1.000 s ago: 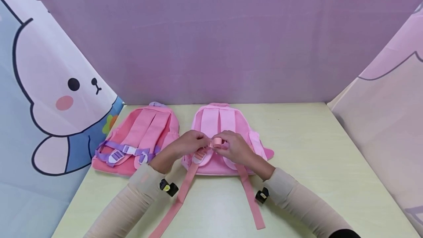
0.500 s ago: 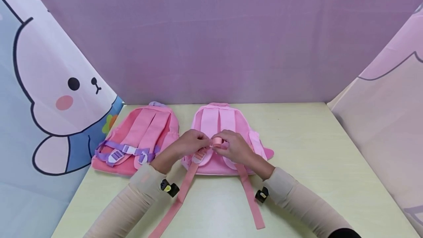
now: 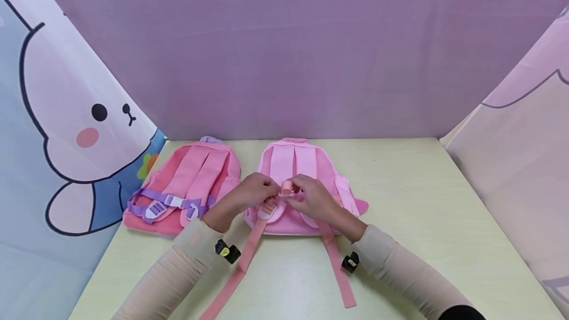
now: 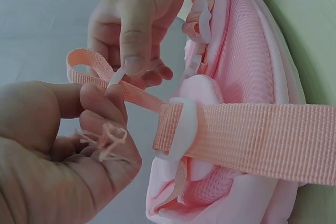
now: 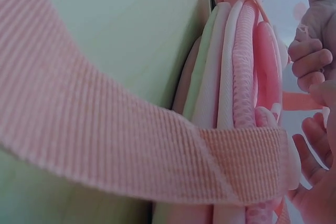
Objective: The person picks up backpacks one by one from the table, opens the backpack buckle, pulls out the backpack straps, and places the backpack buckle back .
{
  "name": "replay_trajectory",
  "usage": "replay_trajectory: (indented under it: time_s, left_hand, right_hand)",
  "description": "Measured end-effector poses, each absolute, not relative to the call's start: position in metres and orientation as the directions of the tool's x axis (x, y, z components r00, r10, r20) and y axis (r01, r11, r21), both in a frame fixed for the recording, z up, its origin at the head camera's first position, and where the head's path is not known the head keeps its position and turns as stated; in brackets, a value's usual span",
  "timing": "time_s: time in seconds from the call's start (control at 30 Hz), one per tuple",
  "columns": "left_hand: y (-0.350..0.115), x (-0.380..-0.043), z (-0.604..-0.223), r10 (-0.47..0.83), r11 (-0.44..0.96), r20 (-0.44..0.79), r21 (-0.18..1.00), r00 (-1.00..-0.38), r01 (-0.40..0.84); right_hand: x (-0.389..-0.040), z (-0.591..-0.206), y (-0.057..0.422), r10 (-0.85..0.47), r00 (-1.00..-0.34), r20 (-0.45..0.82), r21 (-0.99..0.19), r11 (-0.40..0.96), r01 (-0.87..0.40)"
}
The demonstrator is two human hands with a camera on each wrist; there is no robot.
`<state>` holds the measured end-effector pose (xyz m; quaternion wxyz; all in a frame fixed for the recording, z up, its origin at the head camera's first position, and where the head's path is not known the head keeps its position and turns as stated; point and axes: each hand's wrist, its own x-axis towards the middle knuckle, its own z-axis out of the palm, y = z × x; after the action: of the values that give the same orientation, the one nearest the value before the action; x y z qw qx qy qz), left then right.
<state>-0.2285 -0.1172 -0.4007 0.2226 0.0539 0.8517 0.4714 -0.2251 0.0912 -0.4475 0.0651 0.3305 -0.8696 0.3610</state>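
Note:
A light pink backpack (image 3: 326, 164) lies on the table with its shoulder straps facing up. Above its lower half, both hands meet at a thin peach strap (image 3: 287, 186), folded into a loop. My left hand (image 3: 258, 191) pinches it beside a small white plastic piece (image 4: 116, 78); frayed threads (image 4: 110, 141) stick out by its curled fingers. From the other side, my right hand (image 3: 314, 196) grips the strap near the same piece, its thumb pressed down. A white slider buckle (image 4: 185, 129) on the backpack carries a wide peach webbing strap (image 4: 252, 141).
To the left lies a coral pink backpack (image 3: 182, 177) with purple webbing and a white clip (image 3: 174, 201). Two loose webbing tails, left (image 3: 242, 270) and right (image 3: 338, 270), trail over the table (image 3: 435, 221) towards me. A purple wall (image 3: 302, 53) stands behind.
The loop of peach strap between the hands has tipped upright and shifted slightly left, and more of the small plastic piece shows. Both hands have barely moved; the backpacks lie as before.

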Motion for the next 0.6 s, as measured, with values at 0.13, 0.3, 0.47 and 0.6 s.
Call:
replay_trajectory:
  time_s: [0.13, 0.3, 0.47, 0.6]
  left_hand:
    - [-0.1178, -0.2286, -0.4003, 0.312, 0.528, -0.331, 0.839, -0.891, -0.127]
    - [-0.1185, -0.2289, -0.4005, 0.328, 0.522, -0.343, 0.842, -0.880, -0.134]
    - [-0.1196, -0.2298, -0.4026, 0.350, 0.490, -0.342, 0.860, -0.872, -0.140]
    - [-0.1202, -0.2294, -0.4027, 0.357, 0.476, -0.338, 0.868, -0.871, -0.141]
  right_hand:
    - [-0.2249, -0.4489, 0.0895, -0.515, -0.779, 0.358, -0.588, 0.524, -0.616]
    - [-0.2247, -0.4485, 0.0872, -0.493, -0.792, 0.360, -0.604, 0.524, -0.601]
    - [-0.2247, -0.4491, 0.0858, -0.482, -0.797, 0.363, -0.624, 0.509, -0.593]
    - [-0.2252, -0.4506, 0.0851, -0.481, -0.797, 0.365, -0.638, 0.495, -0.590]
